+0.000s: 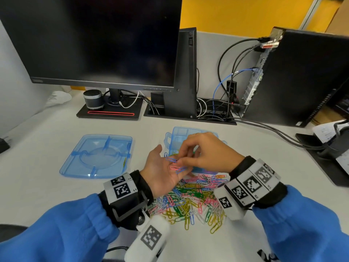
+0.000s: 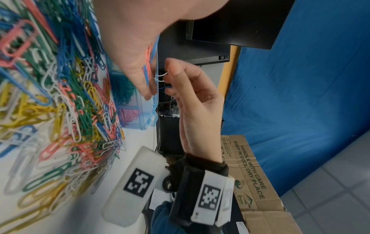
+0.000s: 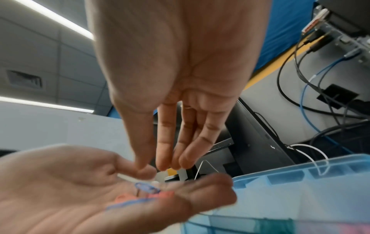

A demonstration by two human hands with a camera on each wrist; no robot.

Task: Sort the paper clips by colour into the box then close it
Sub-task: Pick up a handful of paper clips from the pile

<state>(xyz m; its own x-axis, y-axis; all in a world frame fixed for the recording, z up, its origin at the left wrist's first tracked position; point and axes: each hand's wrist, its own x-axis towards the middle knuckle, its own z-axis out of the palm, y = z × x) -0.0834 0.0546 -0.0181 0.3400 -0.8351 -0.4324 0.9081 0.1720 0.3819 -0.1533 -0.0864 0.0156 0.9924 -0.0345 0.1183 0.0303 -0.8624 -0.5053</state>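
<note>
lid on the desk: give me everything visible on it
The lid is clear blue plastic, roughly square with rounded corners. It lies flat on the desk, off the box and to its left, inner side seemingly up: raised ribs cross a moulded circle, with small tabs along the edges. One thin yellowish clip sits near its right edge. Neither hand touches it.

Left hand point(image 1: 162, 168) lies palm-up, flat — right hand point(image 1: 207, 151) fingertips dip into it.
</note>
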